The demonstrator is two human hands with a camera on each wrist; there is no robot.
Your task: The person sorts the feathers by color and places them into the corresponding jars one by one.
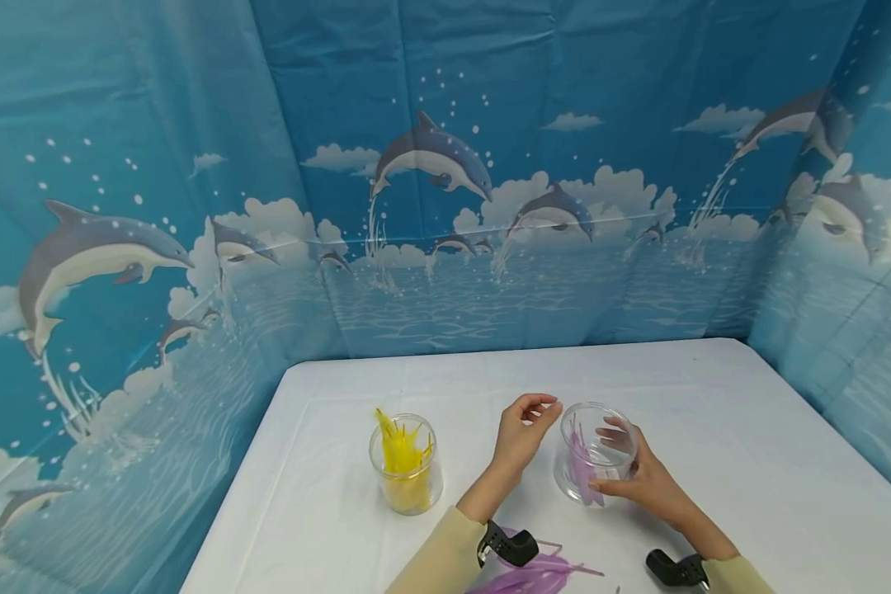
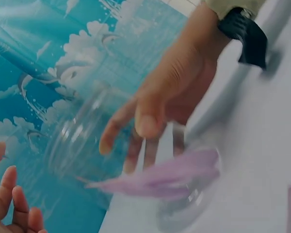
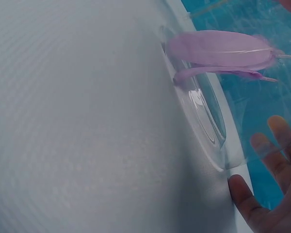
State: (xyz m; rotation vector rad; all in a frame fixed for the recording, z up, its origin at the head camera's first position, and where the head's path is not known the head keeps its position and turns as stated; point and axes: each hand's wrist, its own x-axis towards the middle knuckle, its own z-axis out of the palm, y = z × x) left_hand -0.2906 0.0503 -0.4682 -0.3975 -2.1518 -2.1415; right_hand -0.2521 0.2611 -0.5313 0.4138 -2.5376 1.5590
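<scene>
Yellow feathers (image 1: 403, 462): in clear cylindrical jar (image 1: 437, 483), worktop's (image 1: 327, 412) left-edge side
Purple feathers (image 1: 581, 466): some in second clear cylindrical jar (image 1: 600, 452), rest loose near-edge side
Right hand (image 1: 649, 480): fingers round second jar
Left hand (image 1: 521, 436): fingers loose, empty

The white desk (image 1: 304, 470) shows faint creases and rounded far corners; on its left side stands a clear jar (image 1: 436, 481) of yellow feathers (image 1: 403, 464); farther right, well apart, stands a second clear jar (image 1: 613, 464) with purple feathers (image 1: 582, 464) inside; nearer, a loose purple pile (image 1: 538, 575) lies partly hidden.
</scene>
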